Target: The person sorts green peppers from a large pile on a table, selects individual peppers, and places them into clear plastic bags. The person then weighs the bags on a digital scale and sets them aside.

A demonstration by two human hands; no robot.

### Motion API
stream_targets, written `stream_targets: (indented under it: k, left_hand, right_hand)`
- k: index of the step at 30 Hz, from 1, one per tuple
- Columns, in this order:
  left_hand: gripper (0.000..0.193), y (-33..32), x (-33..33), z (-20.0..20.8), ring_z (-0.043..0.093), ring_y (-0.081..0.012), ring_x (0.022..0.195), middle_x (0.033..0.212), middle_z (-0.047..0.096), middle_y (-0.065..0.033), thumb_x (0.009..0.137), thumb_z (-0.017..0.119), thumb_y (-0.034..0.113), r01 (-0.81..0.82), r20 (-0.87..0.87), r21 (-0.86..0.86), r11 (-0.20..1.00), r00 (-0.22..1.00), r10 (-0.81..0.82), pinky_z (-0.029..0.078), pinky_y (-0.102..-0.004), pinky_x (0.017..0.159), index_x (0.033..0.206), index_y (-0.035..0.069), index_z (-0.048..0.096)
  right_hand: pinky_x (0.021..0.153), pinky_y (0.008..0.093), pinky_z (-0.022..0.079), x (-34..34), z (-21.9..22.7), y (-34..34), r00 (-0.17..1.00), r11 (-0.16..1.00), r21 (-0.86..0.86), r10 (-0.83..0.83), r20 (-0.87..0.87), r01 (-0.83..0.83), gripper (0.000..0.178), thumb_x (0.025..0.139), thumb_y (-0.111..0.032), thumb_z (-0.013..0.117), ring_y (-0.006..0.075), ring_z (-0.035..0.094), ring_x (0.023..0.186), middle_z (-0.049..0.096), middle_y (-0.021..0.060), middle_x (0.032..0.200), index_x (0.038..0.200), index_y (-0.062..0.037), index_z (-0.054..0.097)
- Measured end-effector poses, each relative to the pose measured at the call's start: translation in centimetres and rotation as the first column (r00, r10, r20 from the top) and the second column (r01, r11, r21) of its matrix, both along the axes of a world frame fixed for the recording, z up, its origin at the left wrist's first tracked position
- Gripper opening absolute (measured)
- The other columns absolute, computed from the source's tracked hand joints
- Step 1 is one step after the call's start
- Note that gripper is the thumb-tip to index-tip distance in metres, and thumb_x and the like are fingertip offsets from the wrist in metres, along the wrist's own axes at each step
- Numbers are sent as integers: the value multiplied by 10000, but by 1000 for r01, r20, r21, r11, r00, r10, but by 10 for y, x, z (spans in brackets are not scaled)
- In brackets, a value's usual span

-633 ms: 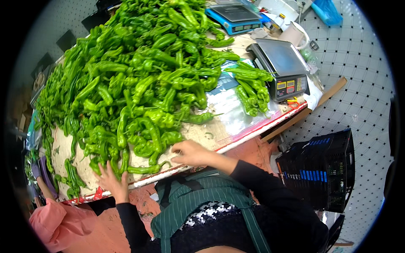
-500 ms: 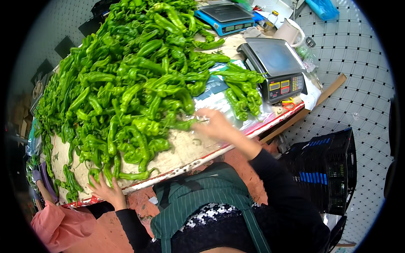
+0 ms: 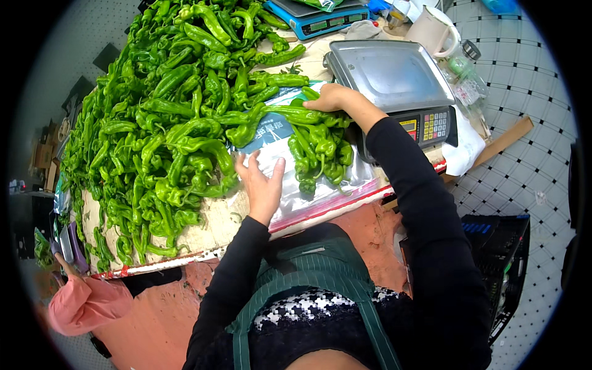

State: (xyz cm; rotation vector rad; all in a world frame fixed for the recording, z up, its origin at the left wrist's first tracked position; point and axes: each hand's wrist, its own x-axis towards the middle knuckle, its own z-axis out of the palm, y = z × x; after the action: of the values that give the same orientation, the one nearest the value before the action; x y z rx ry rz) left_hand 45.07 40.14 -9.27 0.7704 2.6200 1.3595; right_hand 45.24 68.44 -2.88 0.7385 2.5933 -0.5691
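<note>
My left hand (image 3: pixel 262 190) is open with fingers spread, over the stacked plastic bags (image 3: pixel 288 208) beside the edge of a large heap of long green peppers (image 3: pixel 154 123). Farther right, a smaller bunch of green peppers (image 3: pixel 320 148) lies on the bags. My right hand (image 3: pixel 338 98) is at the far side of this bunch, its fingers curled round green peppers and partly hidden by them. Right behind that hand stands a scale with a bare metal pan (image 3: pixel 391 71).
A blue scale (image 3: pixel 317 24) stands at the back, and a pale mug (image 3: pixel 430 31) and a clear plastic bottle (image 3: pixel 462 66) to its right. Black crates (image 3: pixel 505 271) are stacked on the floor at right. A person in a pink sleeve (image 3: pixel 92 303) is at the left.
My left hand has left the heap's near edge and moved right to the bags. The right hand has gone farther right and away, onto the smaller bunch. The view has shifted.
</note>
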Motion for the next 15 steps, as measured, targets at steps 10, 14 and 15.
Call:
stream_targets:
  k: [10, 14, 15]
  left_hand:
    - [965, 50, -7, -34, 560, -226, 920, 1121, 572, -213, 852, 580, 668, 84, 779, 117, 990, 610, -144, 458, -347, 764, 1402, -87, 337]
    - [970, 67, -17, -5, 292, -85, 549, 711, 380, 14, 815, 498, 785, 120, 845, 156, 980, 497, -196, 228, -270, 497, 1300, -55, 477]
    - [968, 74, -18, -5, 247, -87, 542, 697, 360, 27, 820, 468, 797, 130, 872, 175, 976, 440, -215, 184, -278, 501, 1292, -48, 487]
  right_hand:
    - [992, 389, 451, 0, -36, 4, 964, 877, -417, -266, -7, 240, 1063, 691, -735, 681, 314, 581, 1177, 583, 247, 1279, 1317, 106, 505]
    - [922, 341, 505, 17, -37, 15, 954, 507, -838, -296, 51, 202, 870, 801, -580, 699, 263, 598, 1138, 571, 211, 1291, 1342, 62, 472]
    - [910, 336, 513, 19, -31, 14, 953, 462, -863, -296, 65, 203, 850, 822, -554, 691, 255, 589, 1150, 553, 201, 1312, 1360, 55, 439]
